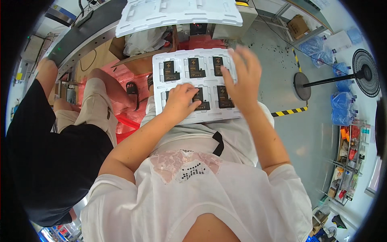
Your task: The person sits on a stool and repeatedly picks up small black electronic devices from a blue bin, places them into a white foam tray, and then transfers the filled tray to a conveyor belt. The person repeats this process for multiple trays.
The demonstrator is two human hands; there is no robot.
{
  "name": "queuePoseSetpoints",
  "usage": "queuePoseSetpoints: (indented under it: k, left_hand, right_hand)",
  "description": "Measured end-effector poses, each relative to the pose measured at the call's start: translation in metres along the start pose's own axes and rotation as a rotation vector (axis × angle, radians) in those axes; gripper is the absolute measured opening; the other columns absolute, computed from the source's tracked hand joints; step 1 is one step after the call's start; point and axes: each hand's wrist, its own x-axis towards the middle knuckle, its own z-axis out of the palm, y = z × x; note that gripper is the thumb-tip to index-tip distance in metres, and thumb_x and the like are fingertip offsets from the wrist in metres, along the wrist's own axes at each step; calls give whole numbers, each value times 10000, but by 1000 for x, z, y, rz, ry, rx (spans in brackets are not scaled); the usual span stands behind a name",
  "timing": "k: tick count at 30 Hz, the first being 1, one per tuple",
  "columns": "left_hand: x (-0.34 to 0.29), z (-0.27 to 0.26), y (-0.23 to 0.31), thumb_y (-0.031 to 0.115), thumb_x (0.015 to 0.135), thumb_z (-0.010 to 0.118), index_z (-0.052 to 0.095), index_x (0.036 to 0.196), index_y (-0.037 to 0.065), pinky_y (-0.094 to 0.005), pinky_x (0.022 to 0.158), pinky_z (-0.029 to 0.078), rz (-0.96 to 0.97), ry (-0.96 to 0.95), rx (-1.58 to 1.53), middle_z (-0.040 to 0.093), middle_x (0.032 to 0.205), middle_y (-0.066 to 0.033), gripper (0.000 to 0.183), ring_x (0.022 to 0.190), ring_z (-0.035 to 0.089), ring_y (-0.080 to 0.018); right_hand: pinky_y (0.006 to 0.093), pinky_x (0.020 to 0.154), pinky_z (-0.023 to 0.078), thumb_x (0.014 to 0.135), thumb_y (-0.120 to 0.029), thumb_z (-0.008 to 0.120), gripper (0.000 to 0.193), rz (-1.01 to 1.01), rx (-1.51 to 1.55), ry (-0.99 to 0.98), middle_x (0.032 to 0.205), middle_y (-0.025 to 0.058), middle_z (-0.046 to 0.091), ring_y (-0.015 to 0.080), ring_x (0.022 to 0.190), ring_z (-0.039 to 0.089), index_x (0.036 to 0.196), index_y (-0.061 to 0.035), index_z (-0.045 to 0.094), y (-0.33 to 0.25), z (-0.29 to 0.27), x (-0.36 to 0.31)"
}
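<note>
A white plastic tray rests on my lap with several flat black battery packs in its recesses, set in two rows. My left hand lies over the near row, fingers apart. It covers most of the near-left battery and reaches the edge of the near-middle battery. Above the tray's right side is my right hand, its fingers spread and smeared by motion, with nothing visible in it. Beside it are the far-right battery and the near-right battery, partly covered. The far-left battery and far-middle battery are uncovered.
Another white tray sits ahead, beyond mine. A cardboard box with clear plastic bags stands below it. At my left sits a person in black, beside a dark conveyor. A floor fan stands at right.
</note>
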Motion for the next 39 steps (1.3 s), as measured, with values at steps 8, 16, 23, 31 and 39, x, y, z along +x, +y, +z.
queuePoseSetpoints:
  k: [8,16,23,31,39]
  left_hand:
    - [-4,-45,-56,223,842,669,614,1090,0,-324,836,463,-498,387,-697,627,1033,-85,338,955,583,-184]
    - [-44,-109,-87,363,936,501,490,1260,17,-336,875,437,-745,490,-1113,574,1187,-82,475,1082,544,-192]
    - [-49,-151,-57,498,920,433,452,1325,68,-448,960,446,-500,534,-1556,542,1267,-115,592,1136,541,-286]
    - [-62,-127,-105,352,908,562,504,1251,0,-377,944,448,-705,366,-1415,585,1199,-115,495,1086,571,-235]
    - [-37,-8,-96,71,919,502,425,1337,-26,-244,867,430,-689,201,-900,595,1142,-82,436,982,564,-135]
  right_hand:
    - [474,985,349,709,-59,673,585,-177,-320,-315,1121,99,548,315,1099,503,1260,-181,518,83,14,104]
    - [371,717,406,645,16,584,401,-309,-235,96,862,54,528,243,817,530,1018,-120,634,47,-25,65]
    - [349,682,410,605,-45,655,376,-395,-56,-99,829,43,518,223,798,526,971,-116,697,-17,-79,8]
    - [357,852,429,669,-117,588,441,-363,-34,-271,911,48,490,214,863,521,1106,-154,638,-28,-62,-70]
    - [408,856,413,752,-212,693,439,-20,105,-624,1046,145,511,315,1014,486,1135,-24,588,12,-42,-130]
